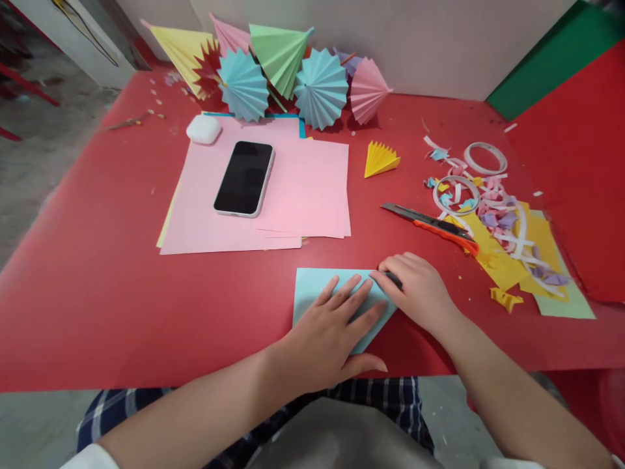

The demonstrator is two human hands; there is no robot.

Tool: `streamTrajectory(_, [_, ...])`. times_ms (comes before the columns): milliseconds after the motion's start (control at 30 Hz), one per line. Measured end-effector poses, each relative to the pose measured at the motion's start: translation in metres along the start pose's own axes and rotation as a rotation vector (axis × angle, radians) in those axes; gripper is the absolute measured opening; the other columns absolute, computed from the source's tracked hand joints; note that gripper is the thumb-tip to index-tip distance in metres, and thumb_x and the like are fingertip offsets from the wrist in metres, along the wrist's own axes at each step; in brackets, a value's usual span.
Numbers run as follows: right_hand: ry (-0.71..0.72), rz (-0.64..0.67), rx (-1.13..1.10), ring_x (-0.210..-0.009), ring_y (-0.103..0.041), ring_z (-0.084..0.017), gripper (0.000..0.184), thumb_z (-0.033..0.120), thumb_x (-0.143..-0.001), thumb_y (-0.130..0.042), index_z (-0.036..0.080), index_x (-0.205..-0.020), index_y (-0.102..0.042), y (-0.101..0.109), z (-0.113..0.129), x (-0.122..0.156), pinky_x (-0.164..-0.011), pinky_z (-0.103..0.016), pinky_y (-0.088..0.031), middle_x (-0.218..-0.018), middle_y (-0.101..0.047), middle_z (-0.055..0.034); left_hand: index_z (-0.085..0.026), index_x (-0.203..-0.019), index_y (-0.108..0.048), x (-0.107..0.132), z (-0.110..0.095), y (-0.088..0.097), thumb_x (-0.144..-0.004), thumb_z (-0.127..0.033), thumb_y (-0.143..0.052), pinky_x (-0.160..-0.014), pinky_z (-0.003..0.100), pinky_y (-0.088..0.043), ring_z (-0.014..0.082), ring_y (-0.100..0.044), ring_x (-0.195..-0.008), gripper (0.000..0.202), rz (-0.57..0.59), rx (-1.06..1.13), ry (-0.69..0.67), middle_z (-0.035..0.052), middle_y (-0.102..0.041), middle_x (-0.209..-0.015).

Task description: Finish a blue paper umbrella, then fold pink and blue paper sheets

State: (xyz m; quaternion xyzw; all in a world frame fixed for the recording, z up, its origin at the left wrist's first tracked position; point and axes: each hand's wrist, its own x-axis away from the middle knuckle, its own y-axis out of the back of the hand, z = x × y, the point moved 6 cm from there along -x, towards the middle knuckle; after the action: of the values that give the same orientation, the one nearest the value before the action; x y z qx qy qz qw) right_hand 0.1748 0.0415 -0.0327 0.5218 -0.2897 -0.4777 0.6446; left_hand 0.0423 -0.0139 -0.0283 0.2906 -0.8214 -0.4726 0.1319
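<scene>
A light blue sheet of paper [312, 283] lies near the table's front edge, its right side slanting. My left hand [336, 329] rests flat on it with the fingers spread. At the paper's upper right corner my right hand [417, 286] is closed around a small dark object [393, 280], mostly hidden by the fingers. An orange and black cutter knife [430, 226] lies just beyond my right hand. A small pleated yellow paper fan [381, 159] sits farther back.
Pink sheets [307, 189] lie under a phone [245, 179] and a white case [204, 129]. Folded paper umbrellas [321, 88] stand along the wall. At right are tape rolls [486, 158], paper scraps [495, 208], yellow paper [502, 264] and a large red sheet [586, 176].
</scene>
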Motion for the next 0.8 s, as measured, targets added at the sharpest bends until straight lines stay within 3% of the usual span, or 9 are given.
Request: streamTrajectory(800, [-0.023, 0.043, -0.028, -0.064, -0.046, -0.016, 0.023, 0.033, -0.088, -0.047, 0.019, -0.07, -0.053, 0.0004, -0.0006, -0.0002, -0.062, -0.029, -0.032, -0.063, -0.055, -0.0016, -0.017, -0.138, -0.03, 0.0005, 0.0048, -0.0041, -0.085, -0.062, -0.035, -0.11, 0.05, -0.019, 0.0291, -0.013, -0.137, 0.07, 0.046, -0.028, 0.018, 0.0142, -0.023, -0.147])
